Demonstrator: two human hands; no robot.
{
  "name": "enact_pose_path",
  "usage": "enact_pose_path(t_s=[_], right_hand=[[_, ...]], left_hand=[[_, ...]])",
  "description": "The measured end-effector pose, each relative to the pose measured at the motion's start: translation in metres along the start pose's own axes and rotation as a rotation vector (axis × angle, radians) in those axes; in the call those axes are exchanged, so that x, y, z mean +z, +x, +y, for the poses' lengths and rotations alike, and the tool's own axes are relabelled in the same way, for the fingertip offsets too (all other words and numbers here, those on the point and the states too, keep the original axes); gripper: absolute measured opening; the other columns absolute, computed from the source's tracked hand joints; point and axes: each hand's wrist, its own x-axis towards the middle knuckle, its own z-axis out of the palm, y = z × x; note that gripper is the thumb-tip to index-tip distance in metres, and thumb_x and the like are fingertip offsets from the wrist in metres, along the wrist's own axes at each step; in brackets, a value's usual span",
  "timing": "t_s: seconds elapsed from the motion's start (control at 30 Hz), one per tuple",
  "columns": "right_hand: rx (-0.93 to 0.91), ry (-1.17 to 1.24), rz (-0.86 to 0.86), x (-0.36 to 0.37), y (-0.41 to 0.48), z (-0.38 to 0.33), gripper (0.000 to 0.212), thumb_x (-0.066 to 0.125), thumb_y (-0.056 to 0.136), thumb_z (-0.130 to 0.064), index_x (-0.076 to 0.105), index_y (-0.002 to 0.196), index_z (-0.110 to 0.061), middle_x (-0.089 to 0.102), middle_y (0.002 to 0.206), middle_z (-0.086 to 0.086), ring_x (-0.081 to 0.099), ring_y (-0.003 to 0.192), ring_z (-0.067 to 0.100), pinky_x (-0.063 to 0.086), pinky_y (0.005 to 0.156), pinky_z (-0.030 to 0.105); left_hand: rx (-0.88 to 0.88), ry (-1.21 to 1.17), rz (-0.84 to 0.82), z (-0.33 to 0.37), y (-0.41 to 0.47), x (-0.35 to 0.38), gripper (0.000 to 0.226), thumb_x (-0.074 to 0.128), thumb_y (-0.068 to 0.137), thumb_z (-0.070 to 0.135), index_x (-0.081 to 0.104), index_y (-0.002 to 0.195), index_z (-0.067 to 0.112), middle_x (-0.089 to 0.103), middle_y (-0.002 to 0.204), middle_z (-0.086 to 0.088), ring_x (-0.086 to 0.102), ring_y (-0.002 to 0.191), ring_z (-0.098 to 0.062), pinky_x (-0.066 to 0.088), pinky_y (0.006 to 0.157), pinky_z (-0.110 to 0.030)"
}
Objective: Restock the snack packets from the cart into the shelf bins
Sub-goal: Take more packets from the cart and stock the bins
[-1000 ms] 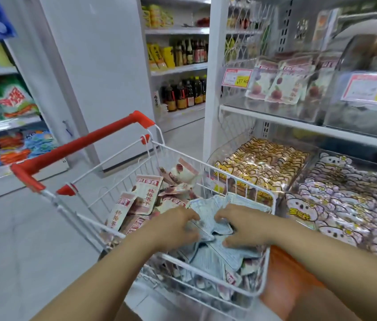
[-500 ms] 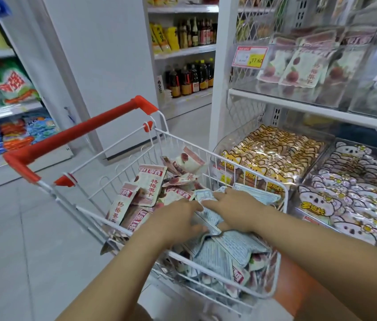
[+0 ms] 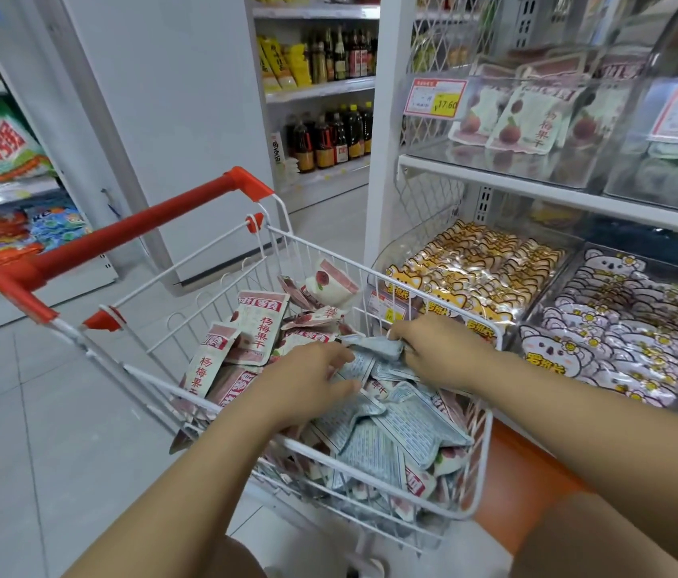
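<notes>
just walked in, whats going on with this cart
A person is restocking snacks from a white wire cart. Both hands are down in its pile of snack packets: the left hand and right hand each grip some. No packet is lifted clear of the cart. The clear upper bin holding matching packets is up to the right.

White wire cart (image 3: 480, 452) with red handle (image 3: 137, 231), pink-and-white packets (image 3: 260, 327)
</notes>
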Motion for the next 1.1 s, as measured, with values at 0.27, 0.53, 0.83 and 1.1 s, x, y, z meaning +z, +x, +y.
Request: enact_pose_path(t_s=[0.27, 0.53, 0.83, 1.1], right_hand=[[0.215, 0.992, 0.23, -0.037, -0.032, -0.006, 0.008, 0.066, 0.094, -0.01, 0.069, 0.1, -0.007, 0.077, 0.089, 0.011, 0.073, 0.084, 0.028, 0.059, 0.08, 0.043], [0.229, 1.478, -0.014, -0.021, -0.042, -0.053, 0.02, 0.061, 0.095, -0.002, 0.065, 0.114, -0.005, 0.077, 0.103, 0.01, 0.075, 0.092, 0.02, 0.061, 0.079, 0.028], [0.25, 0.581, -0.317, 0.015, -0.015, -0.045, 0.068, 0.067, 0.091, -0.04, 0.038, 0.149, -0.02, 0.06, 0.137, 0.005, 0.063, 0.117, 0.024, 0.049, 0.1, 0.039], [0.301, 0.681, -0.381, 0.02, 0.003, -0.067, 0.086, 0.079, 0.082, -0.039, 0.035, 0.151, -0.011, 0.041, 0.154, 0.004, 0.046, 0.137, 0.025, 0.038, 0.107, 0.026]], left_hand=[[-0.116, -0.728, 0.003, 0.006, -0.008, -0.016, 0.06, 0.063, 0.089, 0.055, 0.058, 0.138, 0.022, 0.067, 0.124, 0.009, 0.065, 0.112, -0.01, 0.05, 0.106, -0.04], [-0.212, -1.613, 0.105, 0.032, -0.012, -0.019, 0.036, 0.065, 0.091, 0.023, 0.066, 0.122, 0.006, 0.071, 0.121, -0.017, 0.071, 0.098, -0.027, 0.06, 0.086, -0.039], [-0.302, -1.621, 0.434, -0.003, -0.023, -0.04, 0.024, 0.053, 0.104, 0.023, 0.063, 0.122, 0.011, 0.076, 0.108, -0.013, 0.076, 0.092, -0.025, 0.057, 0.073, -0.04], [-0.283, -1.581, 0.367, -0.011, -0.028, -0.039, 0.026, 0.054, 0.097, -0.005, 0.056, 0.123, 0.0, 0.073, 0.109, -0.027, 0.075, 0.085, -0.032, 0.057, 0.055, -0.031]])
